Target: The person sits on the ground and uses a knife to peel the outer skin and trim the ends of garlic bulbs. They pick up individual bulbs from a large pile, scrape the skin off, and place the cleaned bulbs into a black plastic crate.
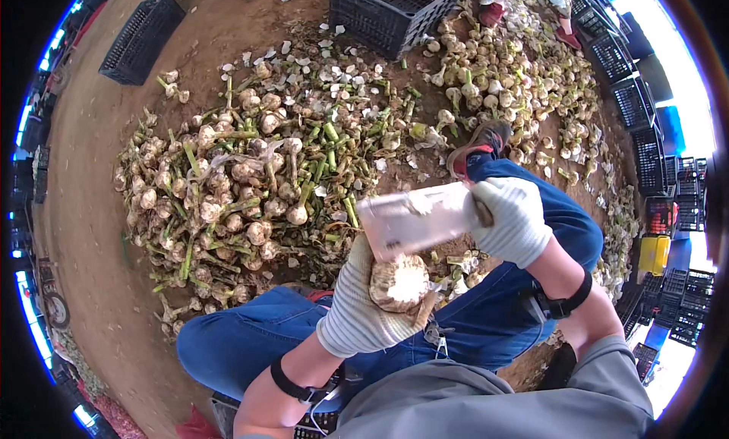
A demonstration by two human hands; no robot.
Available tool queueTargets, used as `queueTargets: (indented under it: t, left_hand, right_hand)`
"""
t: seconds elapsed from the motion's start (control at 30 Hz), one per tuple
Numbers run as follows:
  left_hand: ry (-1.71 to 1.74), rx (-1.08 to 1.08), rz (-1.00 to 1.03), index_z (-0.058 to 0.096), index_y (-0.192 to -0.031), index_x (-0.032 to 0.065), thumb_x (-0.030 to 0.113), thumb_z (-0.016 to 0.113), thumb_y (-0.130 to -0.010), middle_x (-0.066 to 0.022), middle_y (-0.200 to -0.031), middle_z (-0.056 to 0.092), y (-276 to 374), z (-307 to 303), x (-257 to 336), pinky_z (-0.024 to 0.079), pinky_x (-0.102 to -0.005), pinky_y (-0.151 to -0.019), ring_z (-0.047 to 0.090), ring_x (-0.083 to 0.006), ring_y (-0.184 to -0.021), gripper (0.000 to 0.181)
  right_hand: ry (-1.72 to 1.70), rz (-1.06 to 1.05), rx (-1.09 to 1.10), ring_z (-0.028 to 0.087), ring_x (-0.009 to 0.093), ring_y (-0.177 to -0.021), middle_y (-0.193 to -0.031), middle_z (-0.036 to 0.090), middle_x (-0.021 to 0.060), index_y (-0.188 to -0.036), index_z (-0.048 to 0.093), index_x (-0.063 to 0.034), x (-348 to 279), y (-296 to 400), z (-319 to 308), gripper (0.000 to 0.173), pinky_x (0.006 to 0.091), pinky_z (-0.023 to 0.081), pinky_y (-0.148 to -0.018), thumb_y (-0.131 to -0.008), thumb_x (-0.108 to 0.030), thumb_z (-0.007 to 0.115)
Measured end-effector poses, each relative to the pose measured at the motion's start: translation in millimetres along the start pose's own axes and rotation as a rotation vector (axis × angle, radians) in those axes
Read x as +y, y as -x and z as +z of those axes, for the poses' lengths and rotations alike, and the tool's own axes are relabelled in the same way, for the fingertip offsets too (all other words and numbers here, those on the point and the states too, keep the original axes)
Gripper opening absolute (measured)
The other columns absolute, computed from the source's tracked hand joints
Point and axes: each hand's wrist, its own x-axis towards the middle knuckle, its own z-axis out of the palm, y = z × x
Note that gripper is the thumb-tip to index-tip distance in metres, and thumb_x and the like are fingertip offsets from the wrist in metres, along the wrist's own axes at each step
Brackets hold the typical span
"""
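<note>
My left hand, in a striped white knit glove, holds a garlic bulb with a pale, bright cut face turned up. In the same kind of glove, my right hand grips a cleaver by its handle. The broad blade of the cleaver, slightly blurred, lies just above the bulb; whether its edge touches the bulb I cannot tell. A pale scrap clings to the blade. Beyond my left knee lies a heap of garlic bulbs with stems, beside cut green stems and papery skins.
Another pile of garlic spreads at the upper right, where feet of other people show. A large black plastic crate stands at the top; a smaller black crate is at the upper left. Stacked crates and a yellow container line the right.
</note>
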Motion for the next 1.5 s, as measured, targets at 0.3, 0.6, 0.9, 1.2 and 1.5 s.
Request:
queueTargets:
  t: [0.3,0.6,0.9,1.2,1.5]
  left_hand:
    - [-0.459,0.224,0.432,0.05,-0.117,0.0078,0.035,0.051,-0.094,-0.0103,-0.104,0.062,-13.7,5.2,6.3,0.052,-0.034,-0.085,0.062,-0.0182,-0.091,0.035]
    - [-0.978,0.061,0.83,0.045,-0.12,0.0053,0.008,0.06,-0.087,-0.0093,-0.108,0.058,-6.1,-6.4,-0.5,0.053,-0.031,-0.085,0.061,-0.0156,-0.095,0.036]
    - [-0.902,0.132,0.69,0.04,-0.123,0.0078,-0.003,0.067,-0.078,-0.0082,-0.112,0.055,-5.3,-2.1,1.3,0.052,-0.0317,-0.086,0.059,-0.0169,-0.098,0.053]
    - [-1.611,0.161,0.944,0.038,-0.119,0.0056,0.006,0.081,-0.063,-0.0076,-0.1,0.057,-8.6,-0.5,-2.2,0.05,-0.0282,-0.078,0.057,-0.014,-0.088,0.071]
    - [-0.682,0.211,0.342,0.044,-0.119,0.0105,0.023,0.074,-0.076,-0.0021,-0.098,0.058,-20.9,14.5,0.8,0.051,-0.0319,-0.083,0.059,-0.0146,-0.09,0.054]
  right_hand:
    - [-0.247,-0.181,-0.267,0.056,0.033,-0.056,-0.059,0.052,0.0086,-0.064,0.054,-0.0123,-45.7,7.6,-12.8,0.015,0.0429,0.044,-0.051,-0.057,-0.02,0.065]
    - [-0.226,-0.209,-0.214,0.056,0.032,-0.058,-0.061,0.051,0.0083,-0.067,0.054,-0.0117,-36.3,7.0,9.3,0.022,0.0432,0.043,-0.054,-0.056,-0.025,0.068]
    - [-0.157,-0.227,-0.151,0.055,0.033,-0.058,-0.061,0.051,0.0077,-0.068,0.056,-0.0112,-16.2,9.2,16.7,0.022,0.0418,0.043,-0.053,-0.053,-0.022,0.067]
    - [-0.53,0.539,0.324,0.055,0.007,-0.064,-0.069,0.063,0.0026,-0.078,0.063,-0.0021,74.4,4.2,36.2,0.005,0.0245,0.046,-0.059,-0.081,0.001,0.059]
    - [-1.097,0.404,-0.479,0.062,0.013,-0.069,-0.074,0.066,0.0035,-0.099,0.066,-0.0037,-46.8,-21.6,-20.7,0.026,0.0299,0.05,-0.064,-0.077,-0.014,0.073]
